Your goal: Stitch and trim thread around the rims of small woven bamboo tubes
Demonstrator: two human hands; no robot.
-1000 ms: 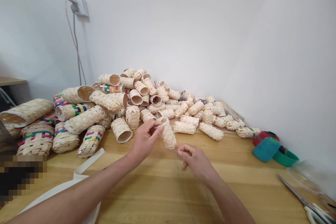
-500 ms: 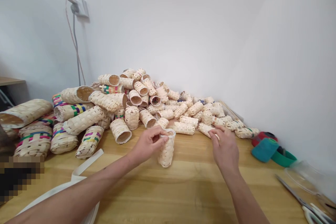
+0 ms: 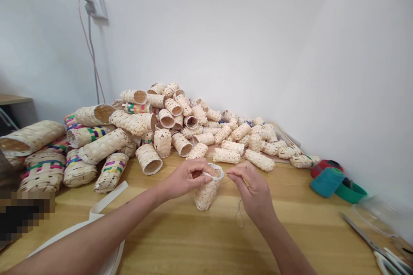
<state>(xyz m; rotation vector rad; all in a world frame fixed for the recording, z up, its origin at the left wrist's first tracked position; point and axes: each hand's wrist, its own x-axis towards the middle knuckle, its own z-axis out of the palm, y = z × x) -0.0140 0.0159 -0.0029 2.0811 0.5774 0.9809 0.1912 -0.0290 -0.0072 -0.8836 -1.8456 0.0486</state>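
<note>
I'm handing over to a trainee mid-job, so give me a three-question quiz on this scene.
1. True or false: the left hand holds the small woven basket at its rim.
2. Which lies nearest the table's right edge: A) scissors, B) white strap, C) wall socket?
3. What hangs below the right hand?

Key: 1 true; 2 A; 3 a thin thread.

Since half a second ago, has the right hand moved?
Yes. The right hand has drawn back from the basket pile toward the small basket that the left hand grips.
</note>
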